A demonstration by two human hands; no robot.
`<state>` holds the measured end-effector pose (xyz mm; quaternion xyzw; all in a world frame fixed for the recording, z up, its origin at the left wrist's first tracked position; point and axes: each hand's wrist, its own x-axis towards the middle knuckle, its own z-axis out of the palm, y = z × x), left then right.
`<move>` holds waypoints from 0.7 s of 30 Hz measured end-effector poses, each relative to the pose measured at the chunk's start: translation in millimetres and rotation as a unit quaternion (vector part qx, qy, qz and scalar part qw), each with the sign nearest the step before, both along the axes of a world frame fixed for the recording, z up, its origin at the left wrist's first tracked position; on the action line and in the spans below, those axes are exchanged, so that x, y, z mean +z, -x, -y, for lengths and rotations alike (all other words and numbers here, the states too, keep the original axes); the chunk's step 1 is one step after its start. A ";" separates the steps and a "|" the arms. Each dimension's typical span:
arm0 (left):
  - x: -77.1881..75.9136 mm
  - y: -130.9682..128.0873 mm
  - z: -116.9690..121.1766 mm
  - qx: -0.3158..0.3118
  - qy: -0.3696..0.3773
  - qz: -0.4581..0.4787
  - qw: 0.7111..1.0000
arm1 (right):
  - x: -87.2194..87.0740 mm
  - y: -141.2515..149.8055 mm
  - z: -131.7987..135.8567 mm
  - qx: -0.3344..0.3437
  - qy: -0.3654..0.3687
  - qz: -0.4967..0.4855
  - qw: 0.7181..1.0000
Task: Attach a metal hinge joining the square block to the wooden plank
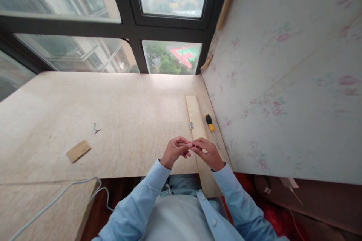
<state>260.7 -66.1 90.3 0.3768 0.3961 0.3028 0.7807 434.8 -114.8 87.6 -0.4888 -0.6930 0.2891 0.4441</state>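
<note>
Both hands meet above the near end of a long wooden board [195, 111], fingertips pressed together. My left hand [177, 150] is closed in a pinch, and my right hand [207, 153] pinches from the other side. Whatever sits between the fingertips is too small to name; a hint of dark red shows there. A small metal hinge [191, 125] lies at the board's left edge, just beyond the hands. To the right of the board rests a screwdriver [209, 122] with a yellow and black handle, its shaft pointing toward me.
On the left of the tabletop [127, 101] lie a few small metal pieces [96, 129] and a flat brown piece [79, 151]. A pale cable [65, 190] runs over a lower surface at front left. A flowered wall [283, 75] bounds the right side; windows stand behind.
</note>
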 end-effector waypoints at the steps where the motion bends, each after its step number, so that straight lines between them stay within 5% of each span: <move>1: -0.3 -1.8 0.1 -0.004 -0.002 -0.004 1.000 | -0.2 -2.4 0.9 -0.004 0.002 -0.004 1.000; 13: -10.8 -17.4 -3.8 0.034 0.001 -0.015 0.999 | 0.7 -18.2 -5.5 -0.090 -0.009 -0.051 0.995; 21: -54.1 -25.4 -8.0 0.121 0.041 -0.076 0.989 | -38.7 -35.5 -52.6 -0.169 0.079 -0.117 0.976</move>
